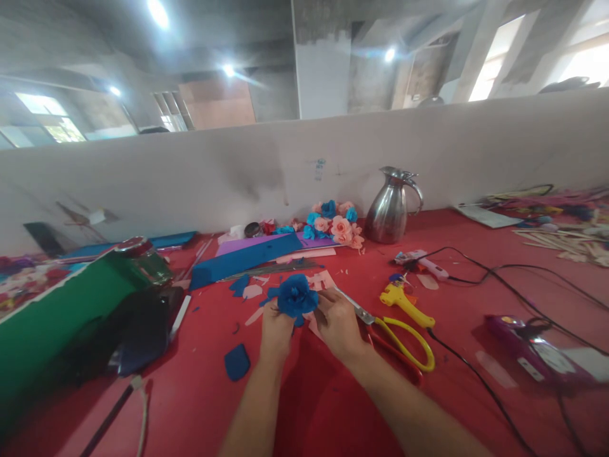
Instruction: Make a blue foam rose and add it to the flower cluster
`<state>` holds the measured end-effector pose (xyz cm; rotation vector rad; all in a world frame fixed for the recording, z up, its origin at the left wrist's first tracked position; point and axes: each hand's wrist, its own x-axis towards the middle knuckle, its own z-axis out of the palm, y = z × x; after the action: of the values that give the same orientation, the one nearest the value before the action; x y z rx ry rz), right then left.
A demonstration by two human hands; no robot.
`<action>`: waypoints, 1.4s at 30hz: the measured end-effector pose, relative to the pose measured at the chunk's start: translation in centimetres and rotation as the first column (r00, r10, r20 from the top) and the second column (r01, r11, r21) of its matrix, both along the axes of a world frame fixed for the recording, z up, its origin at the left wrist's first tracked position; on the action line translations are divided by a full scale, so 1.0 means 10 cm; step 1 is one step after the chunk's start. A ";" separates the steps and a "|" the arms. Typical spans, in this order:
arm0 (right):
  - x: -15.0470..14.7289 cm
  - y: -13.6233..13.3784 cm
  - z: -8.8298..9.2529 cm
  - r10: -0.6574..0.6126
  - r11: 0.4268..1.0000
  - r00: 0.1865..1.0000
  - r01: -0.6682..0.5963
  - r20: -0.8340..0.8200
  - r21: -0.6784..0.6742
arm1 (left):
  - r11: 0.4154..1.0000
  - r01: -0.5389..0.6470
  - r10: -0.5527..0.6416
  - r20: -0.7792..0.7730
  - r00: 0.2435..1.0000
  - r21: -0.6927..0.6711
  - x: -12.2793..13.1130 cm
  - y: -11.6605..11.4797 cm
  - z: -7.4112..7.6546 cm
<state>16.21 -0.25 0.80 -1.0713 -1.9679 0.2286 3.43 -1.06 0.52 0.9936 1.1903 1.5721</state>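
Observation:
A dark blue paper flower (297,296) with layered petals is held up over the red table, between my two hands. My left hand (277,322) is closed beneath its left side, the fingertips partly hidden behind the petals. On the right edge of the bloom, my right hand (337,319) pinches a petal between thumb and fingers. Cut blue petals and pink scraps lie just behind the flower. One loose blue petal (236,362) rests to the left of my left wrist. Scissors with yellow and red handles (404,343) lie right beside my right hand.
A yellow glue gun (406,304) and a pink-white tool (422,263) trail black cords on the right, near a purple power strip (528,349). A steel jug (391,206) and pink and blue paper flowers (340,227) stand at the back. A green board (71,317) rises at left.

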 end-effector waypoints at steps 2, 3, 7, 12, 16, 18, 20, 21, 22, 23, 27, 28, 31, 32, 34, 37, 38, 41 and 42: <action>-0.02 0.00 -0.01 -0.009 0.998 0.998 0.005 -0.059 -0.063 | 1.000 -0.010 0.011 -0.047 0.999 0.005 0.02 -0.01 0.02; -0.03 0.00 -0.01 -0.010 0.995 0.996 0.001 -0.090 -0.099 | 1.000 -0.008 0.008 -0.058 0.998 0.003 0.02 -0.02 0.03; -0.08 0.00 -0.02 0.040 0.965 0.962 -0.107 -0.269 -0.240 | 0.999 0.014 -0.011 -0.074 0.997 0.040 0.04 -0.02 0.07; -0.12 0.00 -0.01 0.085 0.935 0.916 -0.210 -0.393 -0.286 | 0.996 0.051 -0.045 -0.088 0.995 0.067 0.06 -0.01 0.12; -0.10 0.00 -0.03 0.040 0.942 0.950 -0.139 -0.309 -0.306 | 0.999 -0.021 0.023 -0.043 0.999 0.048 0.09 -0.01 0.14; -0.09 0.00 -0.06 0.011 0.939 0.967 -0.098 -0.255 -0.330 | 0.991 -0.121 0.122 -0.022 0.992 0.053 0.09 0.00 0.13; -0.09 0.00 -0.10 0.007 0.941 0.984 -0.066 -0.177 -0.331 | 0.974 -0.210 0.210 0.007 0.978 0.083 0.07 0.03 0.10; -0.09 0.00 -0.12 0.012 0.947 0.991 -0.054 -0.133 -0.317 | 0.961 -0.259 0.259 0.013 0.966 0.095 0.04 0.05 0.08; -0.08 0.00 -0.14 0.022 0.954 0.996 -0.048 -0.091 -0.296 | 0.951 -0.293 0.294 0.007 0.956 0.093 0.02 0.06 0.06; -0.08 0.00 -0.15 0.033 0.962 0.998 -0.047 -0.053 -0.269 | 0.939 -0.331 0.333 0.001 0.943 0.090 -0.01 0.08 0.05; -0.07 0.02 -0.19 0.023 0.981 0.998 -0.011 0.062 -0.196 | 0.886 -0.445 0.443 0.045 0.896 0.132 -0.11 0.12 0.01; -0.07 0.03 -0.20 0.013 0.982 0.996 0.004 0.086 -0.190 | 0.876 -0.460 0.455 0.063 0.888 0.146 -0.13 0.13 0.01; -0.05 0.07 -0.24 -0.012 0.985 0.991 0.035 0.131 -0.169 | 0.864 -0.475 0.466 0.092 0.880 0.168 -0.21 0.14 0.04; -0.05 0.07 -0.24 -0.017 0.987 0.990 0.039 0.137 -0.159 | 0.864 -0.475 0.464 0.104 0.880 0.166 -0.24 0.15 0.06; -0.07 0.06 -0.24 -0.009 0.989 0.989 0.030 0.145 -0.142 | 0.874 -0.469 0.450 0.149 0.880 0.130 -0.32 0.15 0.10; -0.14 -0.03 -0.17 0.056 0.991 0.990 -0.039 0.128 -0.127 | 0.911 -0.411 0.393 0.220 0.893 0.040 -0.47 0.13 0.16; -0.18 -0.07 -0.14 0.096 0.989 0.988 -0.082 0.123 -0.119 | 0.923 -0.384 0.369 0.221 0.903 0.029 -0.53 0.12 0.18; -0.35 -0.24 -0.03 0.267 0.961 0.946 -0.248 0.182 -0.122 | 0.952 -0.296 0.281 0.162 0.946 0.079 -0.72 0.07 0.21; -0.42 -0.29 0.00 0.324 0.944 0.918 -0.298 0.227 -0.142 | 0.950 -0.286 0.266 0.151 0.952 0.129 -0.79 0.05 0.20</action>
<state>12.03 -3.12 0.75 -0.8779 -2.3759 0.3896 -4.46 -0.52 2.56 0.8266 1.1704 1.9419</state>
